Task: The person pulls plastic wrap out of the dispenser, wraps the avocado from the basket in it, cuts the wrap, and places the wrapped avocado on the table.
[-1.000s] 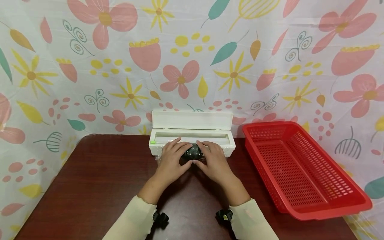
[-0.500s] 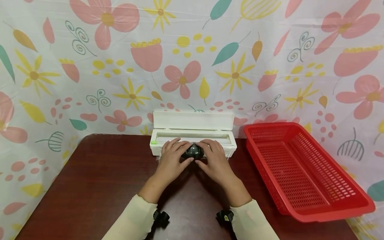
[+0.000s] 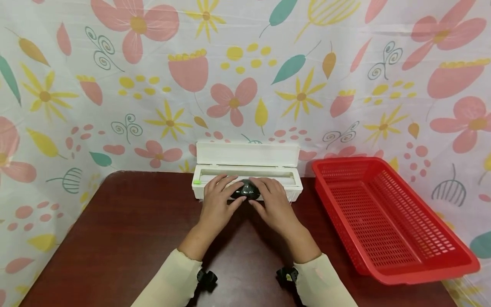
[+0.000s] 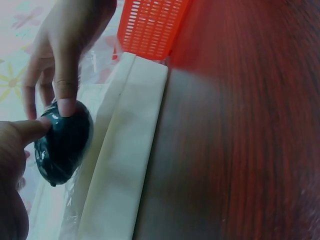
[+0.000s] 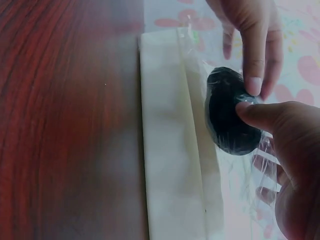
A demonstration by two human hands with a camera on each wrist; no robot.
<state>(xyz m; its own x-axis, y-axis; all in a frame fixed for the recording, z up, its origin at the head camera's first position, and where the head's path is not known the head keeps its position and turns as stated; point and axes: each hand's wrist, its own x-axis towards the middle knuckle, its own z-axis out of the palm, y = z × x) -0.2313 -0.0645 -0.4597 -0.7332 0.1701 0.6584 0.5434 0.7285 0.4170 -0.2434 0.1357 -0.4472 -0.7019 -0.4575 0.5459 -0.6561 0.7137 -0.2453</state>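
Note:
A glossy dark green avocado [image 3: 247,190] is pinched between both hands over the front of a white cling film box [image 3: 199,192]. My left hand [image 3: 218,204] has its thumb on the near side and fingers on top, toward the left end. My right hand [image 3: 277,208] holds the other end, thumb and fingers curved around it. In the left wrist view, the avocado [image 4: 65,145] has a small stem nub at its lower end. Clear cling film [image 5: 267,167] clings to it and hangs in creases in the right wrist view.
The box's hinged lid [image 3: 247,153] stands raised against the flowered cloth [image 3: 230,64], with a light green piece [image 3: 197,182] at its left end. A red perforated basket [image 3: 383,217] sits at the right of the dark wooden table [image 3: 134,238].
The avocado has risen slightly and been turned, its dark surface showing more smoothly. The thumbs, earlier nearly tip to tip, are now apart, the left one higher on the fruit.

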